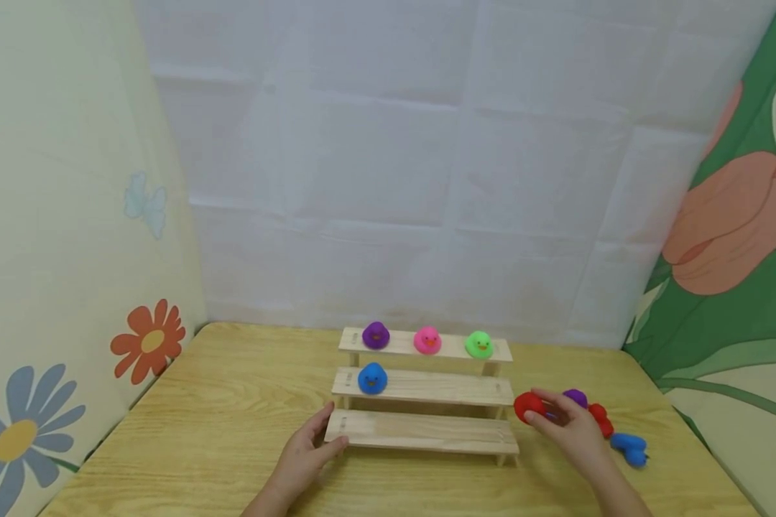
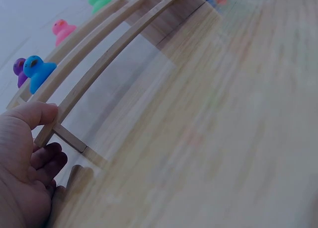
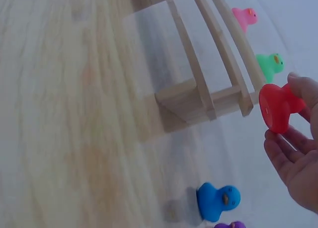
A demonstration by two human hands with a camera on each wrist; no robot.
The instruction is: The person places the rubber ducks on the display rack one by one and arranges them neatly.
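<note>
Backing everything: creased white cloth (image 1: pixel 375 165), flower-printed sheets (image 1: pixel 58 237) down the left and right sides. Bench (image 1: pixel 233 402) next, its wood surface running wide from the left edge to the stand.

Three-step wooden stand (image 1: pixel 394 429) sits mid-bench, well apart from the left edge. Right side tighter: forearm and loose toys take up part of the strip between stand and right edge.

Right hand (image 1: pixel 575 434) is just off the right end of the middle step (image 1: pixel 446 388), thumb and fingers pinching a red duck (image 1: pixel 528 407). Duck is tilted, base towards the right wrist camera; can't tell if it touches the stand. Left hand (image 1: pixel 304 456) grips the front-left corner of the bottom step (image 1: pixel 465 434), thumb at the front edge.

Ducks on the top step (image 1: pixel 453 347): purple duck (image 1: pixel 376 335) near left end, pink duck (image 1: pixel 427 341) about middle, green duck (image 1: pixel 479 345) near right end. Blue duck (image 1: pixel 372 378) at left end of middle step; board surface shows from there to its right end.

Loose on the bench, right of the stand: second purple duck (image 1: pixel 575 398), red toy (image 1: pixel 600 420) just beside it, then blue toy (image 1: pixel 630 449) nearest the right edge.
</note>
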